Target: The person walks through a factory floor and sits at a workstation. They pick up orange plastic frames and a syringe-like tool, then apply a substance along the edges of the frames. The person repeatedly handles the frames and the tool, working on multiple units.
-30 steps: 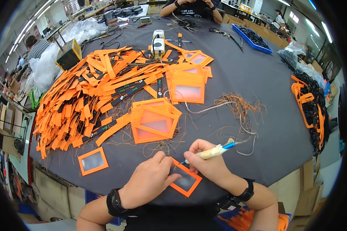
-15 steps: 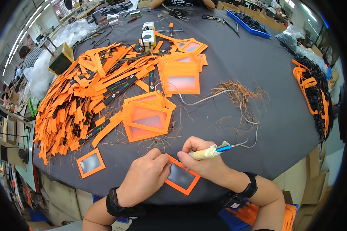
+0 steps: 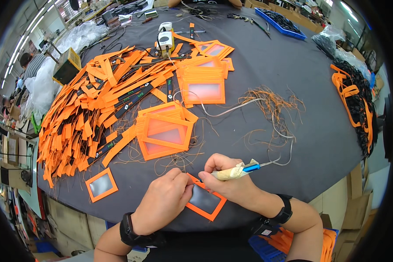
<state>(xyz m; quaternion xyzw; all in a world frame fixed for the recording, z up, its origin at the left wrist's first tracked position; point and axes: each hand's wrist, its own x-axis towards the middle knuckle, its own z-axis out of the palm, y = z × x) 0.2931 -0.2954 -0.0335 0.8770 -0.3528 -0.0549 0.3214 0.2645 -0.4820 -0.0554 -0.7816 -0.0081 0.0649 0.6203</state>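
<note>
A: What covers the dark cloth surface [image 3: 292, 87]?
B: A heap of flat orange straps [image 3: 87, 118] at left, square frames [image 3: 166, 133] mid-frame.

A: The hands?
B: At bottom centre, left hand [image 3: 163, 203] presses one windowed frame [image 3: 204, 201]; right hand [image 3: 229, 183] grips a taped blue-tipped tool [image 3: 236, 171]. Barely changed since earlier.

Dark grey desk [image 3: 266, 83], crowded. Heaped orange strips [image 3: 87, 118] on the left; stacked orange frames [image 3: 166, 131] mid-desk, more frames [image 3: 204, 89] behind; loose threads [image 3: 270, 105] to the right; single frame [image 3: 101, 185] near the front edge; blue tray [image 3: 280, 19] at the back.
</note>
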